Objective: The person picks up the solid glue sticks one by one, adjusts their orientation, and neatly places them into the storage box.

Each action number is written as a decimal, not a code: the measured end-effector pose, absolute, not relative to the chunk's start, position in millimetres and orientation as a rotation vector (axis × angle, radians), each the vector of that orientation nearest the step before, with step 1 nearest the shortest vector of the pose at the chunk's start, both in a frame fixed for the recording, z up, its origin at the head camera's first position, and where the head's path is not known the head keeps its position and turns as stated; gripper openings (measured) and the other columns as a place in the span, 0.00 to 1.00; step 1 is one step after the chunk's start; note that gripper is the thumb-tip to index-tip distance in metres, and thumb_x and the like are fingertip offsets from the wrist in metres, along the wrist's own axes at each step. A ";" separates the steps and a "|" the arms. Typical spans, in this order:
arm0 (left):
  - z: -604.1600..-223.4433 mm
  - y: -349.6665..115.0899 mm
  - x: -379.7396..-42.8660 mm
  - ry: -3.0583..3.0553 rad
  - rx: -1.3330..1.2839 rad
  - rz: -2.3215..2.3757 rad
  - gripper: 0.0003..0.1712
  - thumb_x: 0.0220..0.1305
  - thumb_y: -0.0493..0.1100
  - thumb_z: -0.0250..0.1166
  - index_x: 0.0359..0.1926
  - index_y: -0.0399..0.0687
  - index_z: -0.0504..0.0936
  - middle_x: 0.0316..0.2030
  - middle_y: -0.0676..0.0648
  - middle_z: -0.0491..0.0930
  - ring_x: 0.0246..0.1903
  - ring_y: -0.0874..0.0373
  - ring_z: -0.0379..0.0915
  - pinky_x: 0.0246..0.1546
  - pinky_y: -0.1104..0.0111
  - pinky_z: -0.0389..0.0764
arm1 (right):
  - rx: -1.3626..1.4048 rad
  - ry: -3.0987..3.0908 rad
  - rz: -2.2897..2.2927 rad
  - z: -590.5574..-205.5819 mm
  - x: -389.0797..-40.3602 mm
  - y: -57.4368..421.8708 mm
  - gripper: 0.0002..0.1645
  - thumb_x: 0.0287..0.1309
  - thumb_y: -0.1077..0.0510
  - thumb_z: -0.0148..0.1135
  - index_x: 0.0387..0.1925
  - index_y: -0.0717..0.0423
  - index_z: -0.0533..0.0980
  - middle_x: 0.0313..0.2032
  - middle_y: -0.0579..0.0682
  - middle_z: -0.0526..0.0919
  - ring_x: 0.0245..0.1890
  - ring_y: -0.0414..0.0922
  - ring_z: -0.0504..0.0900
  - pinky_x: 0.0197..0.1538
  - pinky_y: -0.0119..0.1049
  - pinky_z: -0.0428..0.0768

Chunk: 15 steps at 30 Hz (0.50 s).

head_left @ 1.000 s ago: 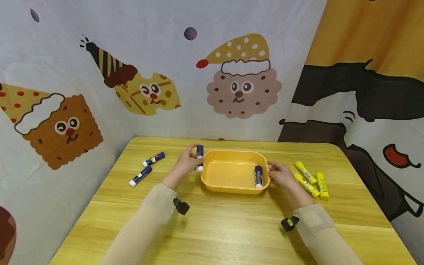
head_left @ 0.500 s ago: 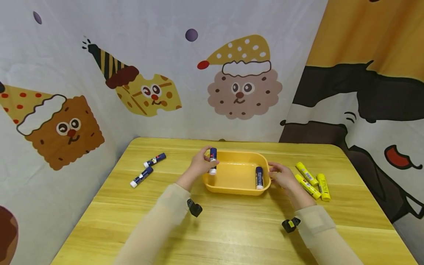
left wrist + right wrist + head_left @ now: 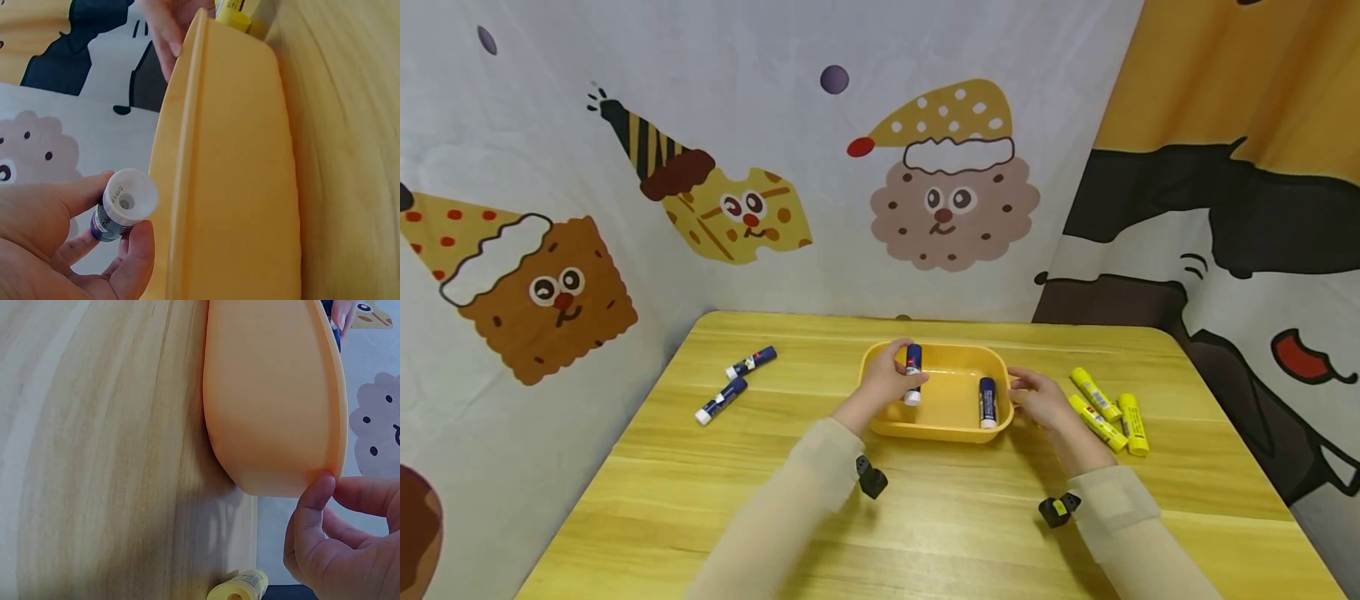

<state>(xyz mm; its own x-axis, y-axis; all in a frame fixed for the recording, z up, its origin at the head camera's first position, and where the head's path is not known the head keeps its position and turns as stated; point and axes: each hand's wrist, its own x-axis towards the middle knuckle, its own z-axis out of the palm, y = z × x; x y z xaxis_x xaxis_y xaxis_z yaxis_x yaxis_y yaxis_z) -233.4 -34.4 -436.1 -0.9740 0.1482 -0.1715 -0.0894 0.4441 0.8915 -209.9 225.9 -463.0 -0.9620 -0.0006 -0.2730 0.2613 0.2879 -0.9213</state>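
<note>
My left hand (image 3: pixel 883 382) pinches a dark blue glue stick (image 3: pixel 913 375) over the left part of a yellow-orange plastic basin (image 3: pixel 947 434). In the left wrist view the white end of that glue stick (image 3: pixel 132 199) faces the camera, with thumb and fingers around its body. A second blue glue stick (image 3: pixel 987 403) lies inside the basin along its right side. My right hand (image 3: pixel 1037 396) grips the basin's right end; in the right wrist view its thumb and forefinger (image 3: pixel 362 495) pinch the rim of the basin (image 3: pixel 275 406).
Two more blue glue sticks, one nearer (image 3: pixel 721 401) and one farther (image 3: pixel 751 362), lie on the wooden table (image 3: pixel 940 517) at the left. Several yellow glue sticks (image 3: pixel 1097 423) lie together right of my right hand. A cartoon-printed cloth (image 3: pixel 820 283) hangs behind the table.
My left hand has carried the blue glue stick rightward, from beside the basin's left rim to over its inside. My right hand stays at the basin's right end.
</note>
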 end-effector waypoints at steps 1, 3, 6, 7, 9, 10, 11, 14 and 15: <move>-436.4 -31.5 -232.7 2.469 0.051 1.543 0.39 0.56 0.43 0.70 0.68 0.55 0.64 0.34 0.42 0.73 0.27 0.55 0.72 0.27 0.63 0.82 | 0.242 2.333 -1.740 -463.0 -209.9 225.9 0.30 0.64 0.67 0.51 0.67 0.67 0.59 0.46 0.58 0.69 0.34 0.38 0.73 0.35 0.31 0.79; -437.4 -25.6 -231.4 2.452 0.051 1.545 0.39 0.55 0.44 0.71 0.67 0.55 0.64 0.34 0.42 0.73 0.27 0.54 0.72 0.30 0.59 0.83 | 0.240 2.331 -1.746 -463.2 -209.9 226.2 0.30 0.64 0.68 0.51 0.67 0.67 0.59 0.46 0.58 0.69 0.34 0.38 0.73 0.35 0.30 0.79; -441.1 -16.5 -230.1 2.432 0.045 1.547 0.39 0.55 0.44 0.71 0.67 0.56 0.64 0.34 0.42 0.74 0.26 0.55 0.73 0.34 0.55 0.83 | 0.247 2.329 -1.752 -463.7 -210.7 226.4 0.30 0.64 0.68 0.51 0.67 0.67 0.60 0.45 0.57 0.69 0.34 0.38 0.73 0.35 0.30 0.79; -442.8 -13.5 -229.8 2.429 0.046 1.544 0.39 0.55 0.44 0.71 0.67 0.56 0.64 0.34 0.42 0.74 0.26 0.55 0.73 0.33 0.56 0.83 | 0.243 2.331 -1.749 -463.9 -210.8 226.8 0.30 0.64 0.68 0.51 0.67 0.67 0.59 0.45 0.56 0.69 0.34 0.38 0.73 0.35 0.30 0.79; -446.5 -7.5 -229.1 2.437 0.046 1.523 0.40 0.54 0.44 0.71 0.67 0.56 0.64 0.33 0.43 0.75 0.26 0.55 0.73 0.30 0.60 0.83 | 0.243 2.331 -1.745 -464.0 -211.2 227.1 0.30 0.64 0.68 0.50 0.67 0.67 0.59 0.44 0.55 0.69 0.34 0.39 0.72 0.35 0.30 0.79; -448.6 -4.6 -228.7 2.448 0.043 1.503 0.40 0.54 0.45 0.71 0.67 0.57 0.64 0.33 0.44 0.75 0.26 0.56 0.73 0.29 0.63 0.82 | 0.247 2.331 -1.743 -463.9 -211.4 227.1 0.30 0.64 0.68 0.50 0.67 0.66 0.60 0.44 0.55 0.69 0.34 0.39 0.72 0.35 0.30 0.79; -450.5 -1.8 -228.2 2.460 0.042 1.485 0.40 0.54 0.45 0.72 0.67 0.57 0.64 0.33 0.44 0.75 0.26 0.56 0.72 0.27 0.66 0.80 | 0.245 2.334 -1.738 -463.9 -211.3 227.3 0.30 0.64 0.68 0.50 0.67 0.66 0.60 0.44 0.55 0.69 0.34 0.39 0.72 0.35 0.30 0.79; -454.6 5.3 -226.7 2.468 0.028 1.453 0.40 0.53 0.46 0.72 0.66 0.58 0.64 0.33 0.45 0.75 0.25 0.56 0.72 0.24 0.69 0.76 | 0.239 2.338 -1.730 -463.5 -211.4 226.9 0.30 0.64 0.68 0.50 0.67 0.66 0.60 0.44 0.55 0.69 0.34 0.39 0.72 0.35 0.30 0.79; -455.7 7.4 -226.2 2.466 0.021 1.448 0.40 0.54 0.46 0.72 0.66 0.59 0.64 0.33 0.45 0.75 0.25 0.56 0.72 0.24 0.70 0.76 | 0.235 2.341 -1.727 -463.5 -211.3 226.9 0.30 0.64 0.68 0.50 0.67 0.67 0.60 0.44 0.55 0.69 0.34 0.39 0.72 0.36 0.31 0.79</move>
